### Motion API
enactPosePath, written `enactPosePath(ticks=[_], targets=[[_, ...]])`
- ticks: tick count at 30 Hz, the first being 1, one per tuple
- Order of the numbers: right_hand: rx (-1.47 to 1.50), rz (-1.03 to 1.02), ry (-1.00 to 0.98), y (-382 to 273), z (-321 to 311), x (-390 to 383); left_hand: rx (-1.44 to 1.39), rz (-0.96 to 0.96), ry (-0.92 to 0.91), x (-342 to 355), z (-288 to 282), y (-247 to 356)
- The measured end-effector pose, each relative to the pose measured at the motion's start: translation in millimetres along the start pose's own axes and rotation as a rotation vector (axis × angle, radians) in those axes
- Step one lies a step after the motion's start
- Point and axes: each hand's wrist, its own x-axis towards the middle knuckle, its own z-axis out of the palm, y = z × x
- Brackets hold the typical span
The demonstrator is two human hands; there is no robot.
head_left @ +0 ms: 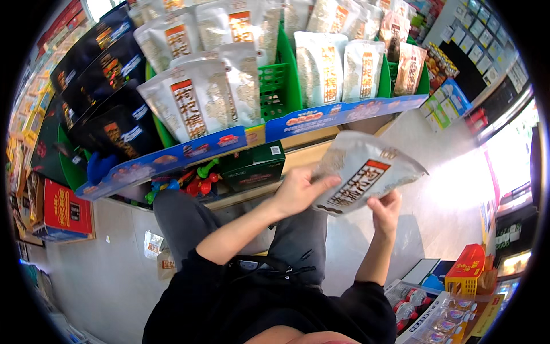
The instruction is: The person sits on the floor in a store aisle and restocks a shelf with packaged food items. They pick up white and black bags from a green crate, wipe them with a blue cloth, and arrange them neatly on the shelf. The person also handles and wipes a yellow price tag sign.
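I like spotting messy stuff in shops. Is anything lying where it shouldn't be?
Yes. Two small packets lie loose on the grey floor below the shelf, away from the other goods. Otherwise, the white bags up there lean but sit in their green bins, and both hands hold one white bag.

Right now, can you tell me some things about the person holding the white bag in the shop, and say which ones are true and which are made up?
1. Both hands hold one white plastic pouch with a red and black label. True: the left hand grips its left edge and the right hand its lower edge.
2. The green plastic shelf baskets are empty. False: they are full of similar white pouches.
3. Black packets stand to the left of the white ones. True.
4. The person wears a white top. False: the black sleeves are pushed up the forearms.
5. A red box sits low on the left. True.
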Motion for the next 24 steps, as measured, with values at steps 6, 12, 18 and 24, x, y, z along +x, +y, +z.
enactPosePath(ticks=[6, 12, 18, 24], targets=[[0.159, -0.182, -0.013, -49.2, 80.5, 63.8, 0.81, 0.781, 0.306, 24.0, -82.6, 123.9], [0.342, -0.417, 0.026, -33.0, 123.9, 153.6, 1.889, 0.463, 0.509, 82.7, -185.7, 134.8], [0.375, -0.348, -0.087, -10.0, 150.0, 194.3, 1.71, 0.533, 0.386, 57.9, -181.4, 126.8], [0.366, -0.216, -0.317, -12.8, 172.4, 193.9, 1.703, 0.669, 0.416, 37.5, -174.9, 124.2]])
